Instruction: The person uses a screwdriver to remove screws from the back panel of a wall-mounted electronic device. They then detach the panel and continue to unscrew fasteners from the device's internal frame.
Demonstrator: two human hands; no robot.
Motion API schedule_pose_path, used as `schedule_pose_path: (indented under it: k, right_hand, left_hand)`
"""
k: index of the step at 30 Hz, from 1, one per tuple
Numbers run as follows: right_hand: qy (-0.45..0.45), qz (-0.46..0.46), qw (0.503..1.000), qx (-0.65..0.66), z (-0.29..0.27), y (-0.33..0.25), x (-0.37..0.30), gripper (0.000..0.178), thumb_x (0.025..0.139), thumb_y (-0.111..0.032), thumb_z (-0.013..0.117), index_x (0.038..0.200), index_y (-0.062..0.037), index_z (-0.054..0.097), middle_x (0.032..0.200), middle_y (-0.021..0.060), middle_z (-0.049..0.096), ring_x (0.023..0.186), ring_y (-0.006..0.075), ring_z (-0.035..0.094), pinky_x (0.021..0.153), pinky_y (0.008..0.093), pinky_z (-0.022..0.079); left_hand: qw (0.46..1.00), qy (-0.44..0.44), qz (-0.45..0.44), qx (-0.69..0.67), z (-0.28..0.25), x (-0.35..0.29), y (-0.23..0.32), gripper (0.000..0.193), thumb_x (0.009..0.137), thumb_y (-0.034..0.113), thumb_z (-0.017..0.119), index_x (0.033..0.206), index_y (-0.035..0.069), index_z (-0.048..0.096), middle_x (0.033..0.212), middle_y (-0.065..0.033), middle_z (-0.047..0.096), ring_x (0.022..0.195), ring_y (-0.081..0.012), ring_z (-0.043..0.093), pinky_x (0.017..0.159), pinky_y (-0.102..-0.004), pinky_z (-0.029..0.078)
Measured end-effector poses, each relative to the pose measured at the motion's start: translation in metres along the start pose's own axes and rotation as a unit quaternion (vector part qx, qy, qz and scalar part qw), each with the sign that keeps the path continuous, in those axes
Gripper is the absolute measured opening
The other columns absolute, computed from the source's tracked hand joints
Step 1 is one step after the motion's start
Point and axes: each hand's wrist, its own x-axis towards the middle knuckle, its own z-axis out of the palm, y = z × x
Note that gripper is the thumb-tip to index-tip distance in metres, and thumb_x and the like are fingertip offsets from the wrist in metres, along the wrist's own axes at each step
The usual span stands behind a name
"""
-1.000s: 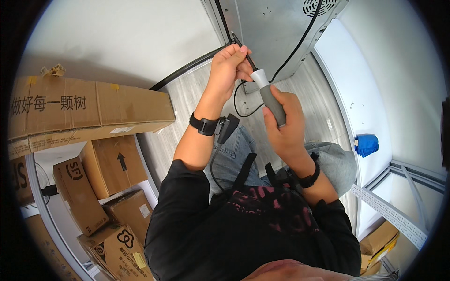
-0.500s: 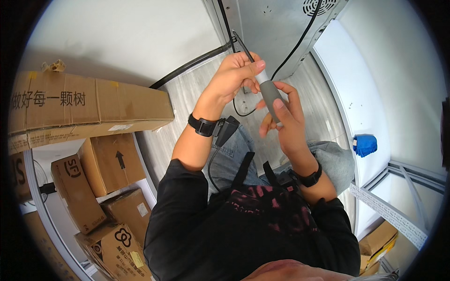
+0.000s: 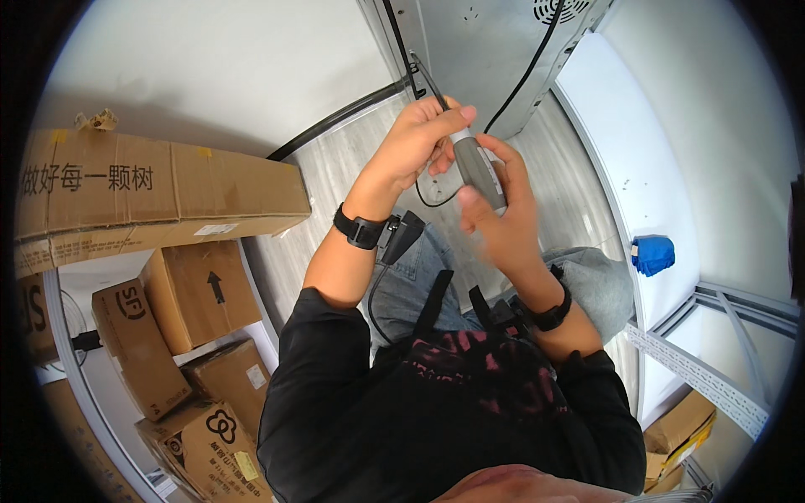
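Observation:
A grey, handle-shaped cylinder (image 3: 480, 172) with a pale collar is held slanting in front of my knees. From its upper end a thin dark rod or cable (image 3: 429, 81) reaches up to the metal cabinet frame; which of these it is, I cannot tell. My left hand (image 3: 419, 138) is closed around the collar end, thumb and index finger pinching there. My right hand (image 3: 507, 210) grips the grey cylinder from the right, fingers along its far side and thumb near its lower end. The thumb area is slightly blurred. Black bands circle both wrists.
A metal cabinet (image 3: 490, 63) with a vent and black cables (image 3: 537, 71) stands ahead. Cardboard boxes (image 3: 222, 293) fill a shelf at left, below a long carton (image 3: 239, 189). At right are a blue bundle (image 3: 653, 255) and a perforated metal rail (image 3: 700, 373).
The cylinder has turned about its length, so a pale label shows on its side. My right fingers and thumb have shifted on it. Both hands have moved slightly left.

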Motion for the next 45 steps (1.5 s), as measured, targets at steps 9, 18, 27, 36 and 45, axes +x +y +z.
schedule_pose_path:
  k: [9,18,27,36,45]
  right_hand:
    - [0.019,-0.263,0.862,-0.433,-0.007,0.017,0.005,0.053,0.083,-0.013,0.062,0.132,-0.0127,0.041,0.085,0.0040,0.055,0.060,0.0170,0.056,0.051,0.0316,0.045]
    - [-0.038,0.150,0.950,0.270,-0.001,0.000,0.005,0.062,0.083,-0.015,0.063,0.135,-0.0060,0.032,0.081,0.0073,0.054,0.059,0.0175,0.056,0.051,0.0306,0.046]
    - [0.031,-0.172,0.902,-0.394,-0.006,0.014,0.006,0.048,0.076,-0.010,0.065,0.122,-0.0043,0.053,0.090,0.0109,0.060,0.073,0.0195,0.064,0.055,0.0346,0.048]
    - [-0.059,0.107,0.977,0.176,-0.019,0.015,0.012,0.048,0.076,-0.006,0.062,0.123,-0.0048,0.052,0.092,0.0129,0.058,0.068,0.0197,0.062,0.054,0.0319,0.047]
    - [0.029,-0.233,0.929,-0.285,-0.008,0.017,0.012,0.048,0.078,-0.005,0.061,0.124,-0.0034,0.050,0.097,0.0120,0.058,0.068,0.0194,0.060,0.055,0.0297,0.047]
  left_hand:
    - [1.000,0.013,-0.004,0.006,-0.001,-0.002,-0.003,0.025,0.087,0.029,0.063,0.076,0.008,0.054,0.052,-0.0003,0.051,0.038,-0.0071,0.044,0.035,-0.0203,0.030]
    - [1.000,-0.003,0.010,-0.025,-0.003,-0.001,-0.004,0.024,0.088,0.028,0.062,0.079,0.008,0.054,0.055,0.0000,0.052,0.039,-0.0079,0.046,0.036,-0.0198,0.030]
    - [0.999,0.025,0.001,0.027,-0.007,-0.001,-0.006,0.023,0.088,0.028,0.062,0.086,0.006,0.055,0.058,-0.0013,0.054,0.042,-0.0068,0.047,0.036,-0.0197,0.031]
    - [0.999,0.013,0.029,-0.028,-0.005,0.003,-0.008,0.021,0.087,0.026,0.062,0.086,0.005,0.056,0.057,-0.0024,0.055,0.041,-0.0070,0.047,0.035,-0.0200,0.031]
    - [0.999,0.031,0.013,0.028,-0.005,0.001,-0.005,0.021,0.085,0.025,0.065,0.087,0.005,0.056,0.058,-0.0019,0.055,0.043,-0.0077,0.049,0.037,-0.0201,0.033]
